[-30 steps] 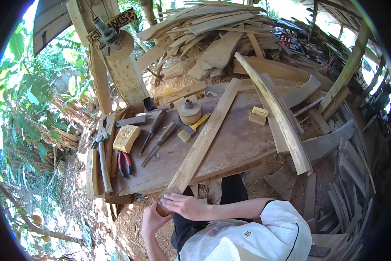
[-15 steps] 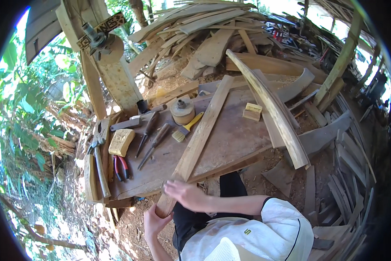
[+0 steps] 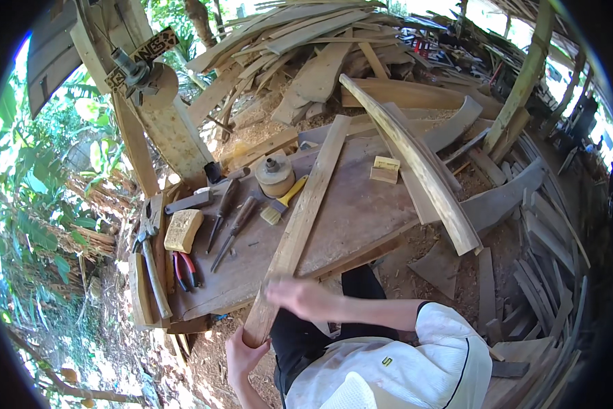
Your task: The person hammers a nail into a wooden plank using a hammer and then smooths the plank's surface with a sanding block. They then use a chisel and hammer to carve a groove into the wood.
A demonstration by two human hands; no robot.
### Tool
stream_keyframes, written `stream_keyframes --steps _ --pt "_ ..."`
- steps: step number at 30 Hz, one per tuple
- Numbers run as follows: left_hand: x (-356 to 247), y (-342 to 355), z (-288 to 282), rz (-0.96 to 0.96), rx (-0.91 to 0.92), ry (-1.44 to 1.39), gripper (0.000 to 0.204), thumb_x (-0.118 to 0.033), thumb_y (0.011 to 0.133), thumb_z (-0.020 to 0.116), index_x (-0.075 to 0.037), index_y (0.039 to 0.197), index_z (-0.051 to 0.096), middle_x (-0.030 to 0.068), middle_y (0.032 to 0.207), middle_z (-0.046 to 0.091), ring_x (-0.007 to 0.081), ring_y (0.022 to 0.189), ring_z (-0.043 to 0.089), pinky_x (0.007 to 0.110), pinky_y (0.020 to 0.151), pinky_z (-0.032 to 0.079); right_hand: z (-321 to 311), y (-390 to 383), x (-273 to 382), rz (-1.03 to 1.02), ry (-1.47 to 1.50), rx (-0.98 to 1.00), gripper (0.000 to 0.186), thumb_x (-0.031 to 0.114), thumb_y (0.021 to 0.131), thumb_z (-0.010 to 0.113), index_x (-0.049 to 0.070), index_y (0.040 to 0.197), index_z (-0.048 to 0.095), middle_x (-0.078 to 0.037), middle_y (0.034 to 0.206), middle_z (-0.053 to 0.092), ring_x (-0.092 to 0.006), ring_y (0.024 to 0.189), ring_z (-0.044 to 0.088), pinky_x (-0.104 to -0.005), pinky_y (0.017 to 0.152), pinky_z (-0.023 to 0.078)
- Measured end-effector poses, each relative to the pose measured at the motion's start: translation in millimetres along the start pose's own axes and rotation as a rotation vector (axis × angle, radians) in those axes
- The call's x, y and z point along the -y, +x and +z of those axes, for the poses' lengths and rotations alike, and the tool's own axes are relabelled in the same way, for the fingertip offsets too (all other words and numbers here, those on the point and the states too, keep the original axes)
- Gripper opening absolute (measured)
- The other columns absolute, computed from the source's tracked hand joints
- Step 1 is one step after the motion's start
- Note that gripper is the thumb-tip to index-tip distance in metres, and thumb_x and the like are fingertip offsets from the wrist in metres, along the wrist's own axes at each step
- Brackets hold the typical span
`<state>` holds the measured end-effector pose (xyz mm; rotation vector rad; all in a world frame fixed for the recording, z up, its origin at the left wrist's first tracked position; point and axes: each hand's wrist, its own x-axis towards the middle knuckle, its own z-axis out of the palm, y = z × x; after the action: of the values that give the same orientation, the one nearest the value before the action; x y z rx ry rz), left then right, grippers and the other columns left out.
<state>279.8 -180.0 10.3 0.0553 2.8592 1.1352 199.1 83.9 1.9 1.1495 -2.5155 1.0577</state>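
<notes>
A long wooden board point(image 3: 311, 198) lies slantwise across the brown workbench point(image 3: 368, 198), its near end jutting past the front edge toward my lap. My left hand point(image 3: 244, 358) is wrapped round that near end, thumb on the upper face. Just beyond it, my right hand point(image 3: 300, 298) is over the board's face, its fingers smeared by motion. A greyish patch shows at its fingertips, and I cannot make out whether it is a thing held. Left of the board lie a yellow-handled paintbrush point(image 3: 284, 200) and a round pot-like thing with a metal top point(image 3: 274, 176).
On the bench's left are two wooden-handled tools point(image 3: 235, 232), red-handled pliers point(image 3: 184, 270), a hammer point(image 3: 153, 269) and a yellowish block point(image 3: 183, 230). A small wooden block point(image 3: 385, 170) and a long curved timber point(image 3: 415, 163) are at right. A lumber pile point(image 3: 313, 61) rises behind.
My right hand has slid a little farther up the board, away from my left hand, and is more blurred. My left hand keeps its hold on the near end. The whole view has shifted slightly.
</notes>
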Motion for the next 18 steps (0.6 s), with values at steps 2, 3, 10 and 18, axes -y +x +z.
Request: stream_keyframes --steps 2,3,10,18 --pt "8 -4 3 0.005 -0.015 0.041 0.051 -0.029 0.063 0.093 0.002 0.083 0.058 0.0168 0.067 0.061 0.0299 0.060 0.059 0.043 0.062 0.049 -19 12 -29 0.157 -0.136 -0.099 0.035 0.007 0.095 0.057 -0.003 0.128 0.066 -0.019 0.134 0.067 -0.0341 0.131 0.061 -0.0423 0.110 0.052" --pt "5 -5 3 -0.013 0.005 0.043 0.051 -0.029 0.063 0.093 0.002 0.084 0.058 0.0168 0.068 0.061 0.0301 0.060 0.060 0.043 0.062 0.050 -25 15 -43 0.222 -0.210 -0.150 0.035 0.007 0.095 0.057 -0.003 0.128 0.066 -0.019 0.135 0.067 -0.0341 0.131 0.061 -0.0424 0.110 0.052" --pt "2 -17 -22 -0.088 0.045 0.078 0.051 -0.028 0.062 0.093 0.002 0.087 0.060 0.0160 0.069 0.062 0.0286 0.061 0.061 0.041 0.062 0.050 -14 3 -22 0.041 -0.160 -0.070 0.038 0.004 0.092 0.060 -0.004 0.129 0.065 -0.020 0.138 0.065 -0.0347 0.131 0.061 -0.0416 0.111 0.051" --pt "-26 -3 -25 -0.130 0.117 0.146 0.060 -0.025 0.064 0.094 0.001 0.111 0.068 0.0117 0.071 0.062 0.0275 0.064 0.063 0.039 0.063 0.052 1 11 -27 0.086 -0.215 -0.104 0.039 0.003 0.096 0.056 -0.006 0.133 0.064 -0.022 0.144 0.061 -0.0335 0.136 0.058 -0.0425 0.117 0.046"
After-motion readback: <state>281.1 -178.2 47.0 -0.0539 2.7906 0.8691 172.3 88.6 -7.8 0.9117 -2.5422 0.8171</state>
